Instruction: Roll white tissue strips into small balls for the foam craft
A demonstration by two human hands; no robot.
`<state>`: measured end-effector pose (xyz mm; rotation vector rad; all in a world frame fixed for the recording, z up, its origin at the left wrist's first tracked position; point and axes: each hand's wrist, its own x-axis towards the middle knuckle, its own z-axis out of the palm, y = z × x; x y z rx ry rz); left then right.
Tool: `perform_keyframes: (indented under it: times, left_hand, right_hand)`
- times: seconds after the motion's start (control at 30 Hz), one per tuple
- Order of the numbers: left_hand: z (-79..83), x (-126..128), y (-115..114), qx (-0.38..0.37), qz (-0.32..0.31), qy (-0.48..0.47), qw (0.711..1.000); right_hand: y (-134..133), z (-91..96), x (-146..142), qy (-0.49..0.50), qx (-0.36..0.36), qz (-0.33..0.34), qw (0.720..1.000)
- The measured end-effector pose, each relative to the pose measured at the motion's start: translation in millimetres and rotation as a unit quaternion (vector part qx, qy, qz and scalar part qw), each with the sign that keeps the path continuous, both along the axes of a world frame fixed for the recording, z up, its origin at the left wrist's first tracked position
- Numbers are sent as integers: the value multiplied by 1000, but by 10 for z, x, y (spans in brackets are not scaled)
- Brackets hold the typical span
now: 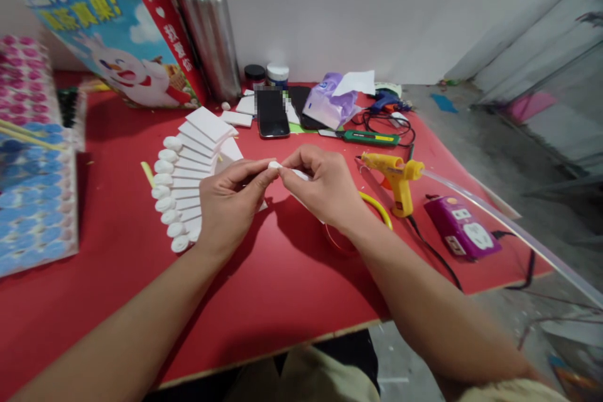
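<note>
Blue rosettes (29, 221), small, round and tightly rowed, mark the left edge of the bench. Right of them, on the glossy red tabletop (264, 308), small round white coils (164, 167) line up in a curve beside fanned flat white strips (207, 124); whether joined, cannot tell.

Next, the bare left hand (230, 201): thumb and fingers nearly closed, tips pinching the small end of a slim white strip (274, 165). That piece is held above the tabletop, between the hands, right of the fan; paper or foam, cannot tell. The bare right hand (321, 182) has thumb and forefinger closed on its length, remaining fingers curled, much of the piece hidden.

My judgement of the handling: light, even pressure, since soft white stock probably creases and smudges easily. Edges best kept flush, the two pinches level, the length straight, lest it twist.

Further right, a yellow plastic glue gun (401, 181) points its nozzle leftward, near the right hand. Possibly hot; wrist and forearm do well to stay clear.
</note>
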<state>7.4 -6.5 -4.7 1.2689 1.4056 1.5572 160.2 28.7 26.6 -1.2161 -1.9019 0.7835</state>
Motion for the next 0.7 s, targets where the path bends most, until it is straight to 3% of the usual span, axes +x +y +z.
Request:
perform_keyframes:
  times: [0.13, 0.3, 0.43, 0.6, 0.7]
  left_hand:
    - [29, -48, 22, 26, -30, -20, 999]
    - [30, -142, 81, -20, -109, -68, 992]
    - [33, -168, 93, -45, -145, -79, 985]
    - [61, -134, 64, -51, -110, -55, 991]
    - [71, -123, 61, -52, -129, -42, 989]
  right_hand:
    - [34, 45, 80, 46, -28, 66, 996]
    - [63, 108, 178, 58, -55, 141, 987]
    - [63, 111, 186, 43, -44, 144, 988]
    - [71, 48, 164, 22, -18, 116, 993]
    - [70, 22, 150, 12, -3, 93, 996]
